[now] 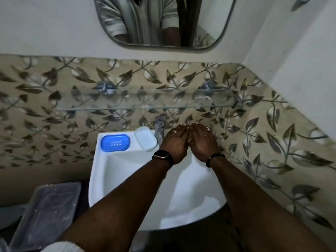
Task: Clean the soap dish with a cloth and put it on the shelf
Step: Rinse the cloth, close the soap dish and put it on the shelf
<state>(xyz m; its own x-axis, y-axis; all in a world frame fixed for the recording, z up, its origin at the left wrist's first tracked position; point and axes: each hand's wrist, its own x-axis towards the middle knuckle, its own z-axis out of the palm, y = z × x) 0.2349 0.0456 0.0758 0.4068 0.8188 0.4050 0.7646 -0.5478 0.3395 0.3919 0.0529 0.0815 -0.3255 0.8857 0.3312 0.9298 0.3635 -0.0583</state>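
The blue soap dish (pixel 115 142) with small drain holes lies on the sink's back left ledge. Beside it, against the tap, is a translucent white lid or tray (pixel 145 138). The glass shelf (pixel 145 99) runs along the tiled wall above the sink. My left hand (pixel 175 143) and right hand (pixel 202 142) lie side by side, palms down, on the sink's back right corner, right of the tap. Their fingers are stretched out and curl around nothing. A small white sliver (pixel 207 127) shows past my right fingers; I cannot tell what it is. No cloth is clearly in view.
A chrome tap (pixel 160 129) stands at the back of the white sink (pixel 127 171). A mirror (pixel 163 22) hangs above the shelf. A clear plastic box (pixel 49 210) sits low at the left. The right wall is close to the sink.
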